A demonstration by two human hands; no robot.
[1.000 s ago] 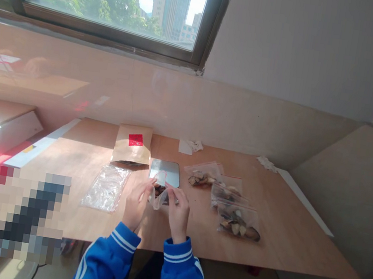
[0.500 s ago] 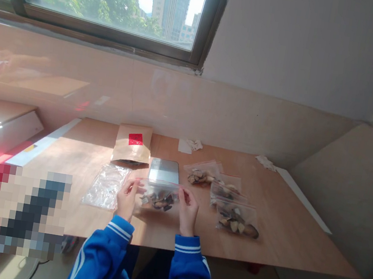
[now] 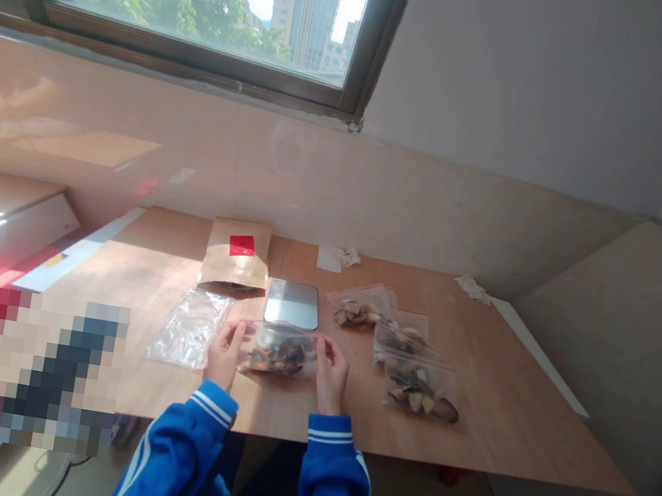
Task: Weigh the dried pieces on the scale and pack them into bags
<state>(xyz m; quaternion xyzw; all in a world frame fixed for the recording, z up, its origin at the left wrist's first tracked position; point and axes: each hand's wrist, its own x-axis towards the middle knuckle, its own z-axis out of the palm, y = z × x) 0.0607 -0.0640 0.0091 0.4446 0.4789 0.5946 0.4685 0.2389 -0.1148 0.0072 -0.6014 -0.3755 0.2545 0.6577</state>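
Fingers of both hands, seen from above. L. hand point(image 3: 225, 351): thumb & fingertips pinch the top L. corner of a clear zip bag point(image 3: 280, 355); R. hand point(image 3: 332, 372) pinches the top R. corner likewise. Bag is stretched btwn the two grips, its red-tinged top edge approx. level; contents = dark & pale slices, poss. dried mushroom, too small to be sure. Just beyond the fingertips, centred btwn them: a silver-topped slab point(image 3: 293, 304). Just beside L. fingers, on their outer side: flat, crinkled clear plastic point(image 3: 191, 328). Farther beyond L. fingers: a brown paper pouch point(image 3: 233, 266) w/ red square label point(image 3: 242, 246), mouth turned toward the hands. Outward of R. fingers: a cluster of filled zip bags, incl. the nearest point(image 3: 422, 390), w/ similar slices, some overlapping. Well beyond the fingers, at the far edge of the table point(image 3: 504, 426): white scraps point(image 3: 338, 258), plus another scrap point(image 3: 473, 289) off to the R. Nearer the wearer than the fingers: blue sleeves point(image 3: 329, 457) w/ white-striped cuffs.
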